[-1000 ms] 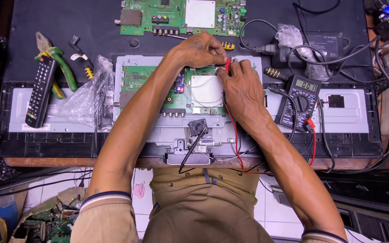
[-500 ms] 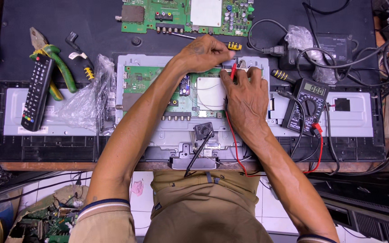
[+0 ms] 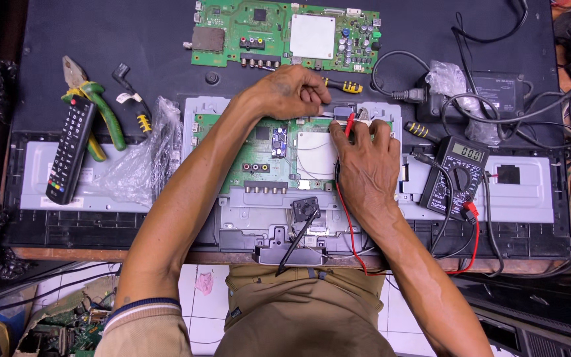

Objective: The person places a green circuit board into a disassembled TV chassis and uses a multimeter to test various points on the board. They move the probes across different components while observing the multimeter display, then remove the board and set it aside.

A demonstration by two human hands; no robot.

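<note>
A green circuit board (image 3: 269, 155) lies in a grey metal chassis (image 3: 252, 211) in front of me. My left hand (image 3: 292, 92) rests at the board's top edge, fingers pinched on a thin probe tip. My right hand (image 3: 365, 165) lies over the board's right part and holds a red probe (image 3: 349, 123) against the top edge. A red lead (image 3: 348, 225) runs from the probe down along my right wrist. A black multimeter (image 3: 454, 175) with a lit display sits just right of my right hand.
A second green board (image 3: 285, 36) lies at the back. Green-handled pliers (image 3: 90, 109), a black remote (image 3: 71, 149) and a clear plastic bag (image 3: 137, 165) are at the left. A power adapter (image 3: 497, 92) and tangled cables fill the right. A yellow-striped screwdriver (image 3: 345, 86) lies by my left hand.
Both hands have shifted slightly up toward the board's top edge, with the red probe now set nearer my left fingers. The view has drifted a little downward.
</note>
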